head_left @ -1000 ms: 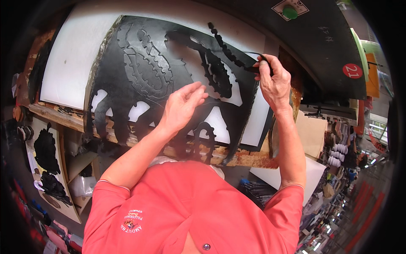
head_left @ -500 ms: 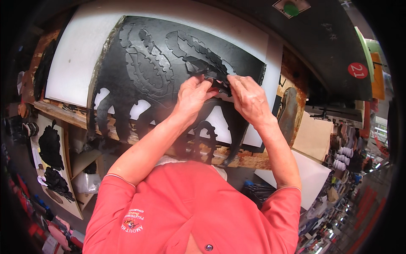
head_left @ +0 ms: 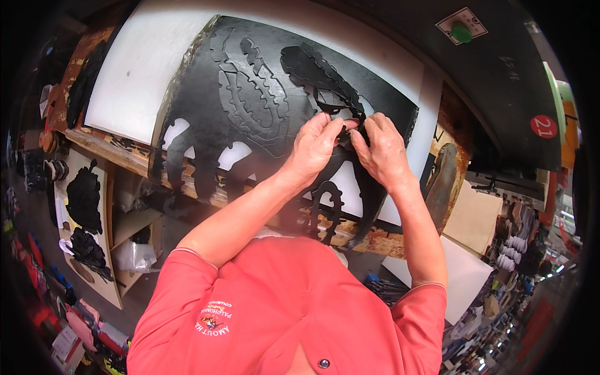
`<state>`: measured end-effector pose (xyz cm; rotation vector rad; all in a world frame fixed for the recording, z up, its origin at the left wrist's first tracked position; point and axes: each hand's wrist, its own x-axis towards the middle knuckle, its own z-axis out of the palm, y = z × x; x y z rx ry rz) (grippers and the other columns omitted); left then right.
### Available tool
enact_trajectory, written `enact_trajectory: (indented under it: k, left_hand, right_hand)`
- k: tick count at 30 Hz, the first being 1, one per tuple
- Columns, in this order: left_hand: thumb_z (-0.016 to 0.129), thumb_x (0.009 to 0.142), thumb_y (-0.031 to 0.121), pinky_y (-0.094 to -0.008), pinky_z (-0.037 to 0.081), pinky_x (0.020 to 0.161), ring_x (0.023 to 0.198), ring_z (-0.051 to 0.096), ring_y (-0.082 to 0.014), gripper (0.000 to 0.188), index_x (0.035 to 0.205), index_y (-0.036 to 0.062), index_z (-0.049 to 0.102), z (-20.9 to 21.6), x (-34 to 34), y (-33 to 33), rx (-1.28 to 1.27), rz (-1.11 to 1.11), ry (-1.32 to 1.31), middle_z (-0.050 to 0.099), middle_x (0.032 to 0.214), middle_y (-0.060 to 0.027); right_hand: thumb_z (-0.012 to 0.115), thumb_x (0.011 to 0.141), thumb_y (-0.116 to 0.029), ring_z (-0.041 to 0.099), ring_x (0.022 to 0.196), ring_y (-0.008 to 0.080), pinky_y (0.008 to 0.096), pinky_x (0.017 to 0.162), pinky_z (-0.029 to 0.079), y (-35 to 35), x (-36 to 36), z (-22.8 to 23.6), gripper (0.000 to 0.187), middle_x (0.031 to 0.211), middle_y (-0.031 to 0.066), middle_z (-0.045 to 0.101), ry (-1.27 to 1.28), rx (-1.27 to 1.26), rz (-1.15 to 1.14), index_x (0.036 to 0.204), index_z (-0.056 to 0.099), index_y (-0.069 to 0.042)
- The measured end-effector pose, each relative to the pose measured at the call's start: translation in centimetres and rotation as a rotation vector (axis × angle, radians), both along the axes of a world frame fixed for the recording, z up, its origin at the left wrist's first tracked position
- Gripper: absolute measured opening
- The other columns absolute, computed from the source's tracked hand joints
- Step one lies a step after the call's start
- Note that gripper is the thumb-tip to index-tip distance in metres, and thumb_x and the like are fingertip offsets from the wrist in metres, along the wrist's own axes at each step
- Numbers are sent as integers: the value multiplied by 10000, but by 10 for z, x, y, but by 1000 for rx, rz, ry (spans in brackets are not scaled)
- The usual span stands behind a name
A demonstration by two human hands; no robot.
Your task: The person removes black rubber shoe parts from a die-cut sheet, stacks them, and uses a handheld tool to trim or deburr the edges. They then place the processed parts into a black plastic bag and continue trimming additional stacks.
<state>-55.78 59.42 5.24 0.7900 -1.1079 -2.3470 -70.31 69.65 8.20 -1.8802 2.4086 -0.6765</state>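
A large black sheet, probably leather (head_left: 194,81), lies on the white board in front of me, with toothed curved outlines cut into it and large cut-outs along its near edge. My left hand (head_left: 315,147) is closed in a pinch on a thin black strip (head_left: 351,114) of cut material at the right part of the sheet. My right hand (head_left: 382,150) is close beside it, fingers also pinched on the black material. Behind the hands, a dark notched oval piece (head_left: 312,65) sits partly lifted from the sheet. The exact grip point is hidden by the fingers.
The white board (head_left: 134,81) rests on a worn wooden bench edge (head_left: 106,147). A dark machine panel with a green button (head_left: 461,32) overhangs at the upper right. A sole-shaped piece (head_left: 442,172) stands right of the board. Black scraps (head_left: 84,197) lie on a lower-left panel.
The view has shifted, so the bench appears further right. My hands have come closer together, and a gap with thin strips around it shows more plainly behind them.
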Motion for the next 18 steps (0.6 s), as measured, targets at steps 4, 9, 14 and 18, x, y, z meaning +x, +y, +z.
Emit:
enact_trajectory:
  k: [4, 9, 14, 18]
  left_hand:
    - [553, 1098, 232, -277, 534, 774, 830, 636, -62, 293, 1063, -10, 715, -3, 8, -6, -243, -14, -122, 772, 1056, -82]
    - [505, 1146, 222, -295, 581, 824, 928, 713, -153, 233, 1059, 19, 581, -1, 36, -19, -145, 52, -40, 774, 1039, -140]
    - [501, 1151, 263, -302, 593, 811, 938, 726, -157, 261, 1021, 44, 556, -2, 54, -34, -92, 154, -99, 766, 1037, -133]
    - [521, 1141, 276, -331, 595, 878, 1017, 711, -167, 234, 1099, 58, 598, -13, 55, -30, -121, 223, -32, 703, 1090, -77]
  right_hand:
    - [665, 933, -87, 650, 831, 400, 482, 736, 544, -10, 6, -13, 134, 859, 204, 632, 73, -52, -110, 976, 700, 35]
    - [602, 1015, -177, 659, 668, 308, 426, 685, 532, -2, -47, 1, 239, 777, 196, 698, -347, -68, -470, 930, 705, 21]
    - [568, 1045, -216, 630, 733, 137, 329, 720, 526, 25, -119, 23, 289, 786, 124, 704, -306, -154, -699, 1098, 745, 6]
    - [563, 1015, -203, 691, 775, 211, 354, 764, 539, 72, -174, 12, 302, 883, 181, 747, -139, -325, -652, 1128, 734, 19]
